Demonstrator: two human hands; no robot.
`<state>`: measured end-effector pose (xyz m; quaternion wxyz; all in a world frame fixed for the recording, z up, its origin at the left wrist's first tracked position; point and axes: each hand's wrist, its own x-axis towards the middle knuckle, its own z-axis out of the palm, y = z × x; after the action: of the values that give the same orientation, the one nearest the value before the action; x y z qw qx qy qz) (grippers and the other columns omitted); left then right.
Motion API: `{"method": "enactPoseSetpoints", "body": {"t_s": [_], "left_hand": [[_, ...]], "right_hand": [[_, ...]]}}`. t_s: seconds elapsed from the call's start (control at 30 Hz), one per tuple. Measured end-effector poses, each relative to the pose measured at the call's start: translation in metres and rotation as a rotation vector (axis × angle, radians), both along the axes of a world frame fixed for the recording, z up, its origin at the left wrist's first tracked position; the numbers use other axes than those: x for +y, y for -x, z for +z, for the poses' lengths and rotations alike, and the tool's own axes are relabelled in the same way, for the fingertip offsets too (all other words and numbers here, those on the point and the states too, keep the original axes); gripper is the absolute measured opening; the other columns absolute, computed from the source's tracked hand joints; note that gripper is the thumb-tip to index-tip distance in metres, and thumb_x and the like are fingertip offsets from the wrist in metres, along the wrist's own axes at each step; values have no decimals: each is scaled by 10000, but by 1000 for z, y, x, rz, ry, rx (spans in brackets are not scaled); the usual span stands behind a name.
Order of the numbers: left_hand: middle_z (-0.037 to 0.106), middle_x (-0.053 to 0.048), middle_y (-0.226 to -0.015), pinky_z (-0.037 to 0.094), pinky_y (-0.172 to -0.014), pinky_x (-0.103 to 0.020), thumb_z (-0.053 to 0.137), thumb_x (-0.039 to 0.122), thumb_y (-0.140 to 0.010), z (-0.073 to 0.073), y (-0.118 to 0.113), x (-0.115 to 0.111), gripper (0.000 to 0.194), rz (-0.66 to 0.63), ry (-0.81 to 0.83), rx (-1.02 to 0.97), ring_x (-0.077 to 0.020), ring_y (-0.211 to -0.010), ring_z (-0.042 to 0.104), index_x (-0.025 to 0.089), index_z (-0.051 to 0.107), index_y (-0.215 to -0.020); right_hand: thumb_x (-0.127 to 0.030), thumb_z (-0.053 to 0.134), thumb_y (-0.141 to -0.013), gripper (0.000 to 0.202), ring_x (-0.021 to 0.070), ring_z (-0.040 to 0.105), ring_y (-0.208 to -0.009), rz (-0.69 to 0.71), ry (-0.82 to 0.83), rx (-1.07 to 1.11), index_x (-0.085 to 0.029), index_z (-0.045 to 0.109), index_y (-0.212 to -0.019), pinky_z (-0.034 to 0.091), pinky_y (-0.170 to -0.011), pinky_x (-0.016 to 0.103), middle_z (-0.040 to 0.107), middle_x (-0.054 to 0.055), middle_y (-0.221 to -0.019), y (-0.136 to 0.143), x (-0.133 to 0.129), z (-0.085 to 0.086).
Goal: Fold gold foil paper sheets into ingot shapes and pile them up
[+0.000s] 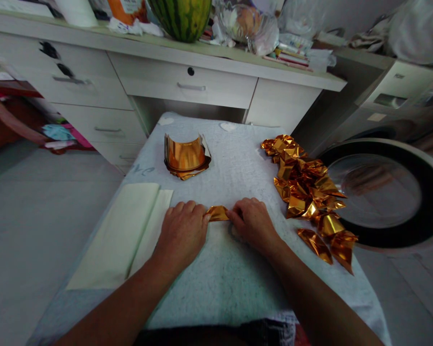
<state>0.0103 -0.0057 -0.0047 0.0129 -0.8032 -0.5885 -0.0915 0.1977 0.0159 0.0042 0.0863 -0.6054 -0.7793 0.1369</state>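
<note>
Between my two hands, low over the cloth-covered table, is a narrow folded piece of gold foil paper. My left hand is closed with its fingertips on the foil's left end. On the right end, the thumb and fingers of my right hand pinch the foil. Beyond my left hand stands a curved stack of gold foil sheets. To the right lies a heap of folded gold foil pieces. Pale yellow paper sheets rest beside my left forearm.
The table's blue-grey cloth bears all of this. Behind it is a white drawer cabinet with a watermelon on top. A washing machine's round open door stands close to the table's right edge.
</note>
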Motion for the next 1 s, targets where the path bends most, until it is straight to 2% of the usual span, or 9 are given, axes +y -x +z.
{"method": "enactPoseSetpoints", "body": {"t_s": [0.27, 0.5, 0.7, 0.8, 0.87, 1.0], "left_hand": [[611, -88, -805, 386, -673, -394, 490, 321, -932, 1, -1, 0, 229, 47, 0, -24, -279, -800, 551, 190, 626, -803], [591, -103, -899, 379, -710, -431, 461, 295, -933, -2, 0, -1, 208, 92, 82, -96, -308, -873, 524, 192, 617, -841], [577, -87, -934, 369, -743, -424, 514, 280, -904, -4, 1, 0, 106, 143, 107, -174, -295, -900, 494, 202, 582, -883], [581, -66, -959, 355, -770, -415, 505, 232, -905, -4, 0, 1, 96, 121, 112, -241, -279, -923, 484, 220, 582, -961], [587, -48, -981, 346, -786, -401, 499, 181, -900, -4, 1, 2, 162, 80, 129, -284, -262, -941, 481, 248, 605, -1003], [609, -35, -994, 335, -781, -379, 468, 148, -915, -3, 0, 3, 256, 30, 194, -296, -246, -949, 483, 277, 652, -1037]], "right_hand": [[-365, 615, -894, 245, 211, 571, -756, -21, -23, -19, -205, 671, -717, 307, -668, 326, 690, 46, -768, 1, 2, -3], [-371, 608, -896, 258, 200, 562, -737, -25, -32, -14, -203, 670, -710, 301, -664, 325, 690, 48, -755, 2, 1, -2], [-363, 619, -886, 252, 204, 558, -742, -41, -35, -5, -208, 655, -692, 297, -677, 329, 682, 42, -748, 3, 1, -4], [-363, 619, -887, 258, 200, 549, -744, -55, -29, -4, -204, 638, -685, 293, -683, 324, 674, 40, -747, 3, 1, -4], [-350, 625, -885, 246, 197, 541, -744, -71, -18, 3, -197, 625, -692, 292, -689, 318, 665, 35, -742, 3, 2, -3], [-268, 638, -875, 114, 195, 526, -772, -83, -10, 71, -182, 626, -802, 298, -713, 308, 652, 31, -784, 2, 2, -5]]}}
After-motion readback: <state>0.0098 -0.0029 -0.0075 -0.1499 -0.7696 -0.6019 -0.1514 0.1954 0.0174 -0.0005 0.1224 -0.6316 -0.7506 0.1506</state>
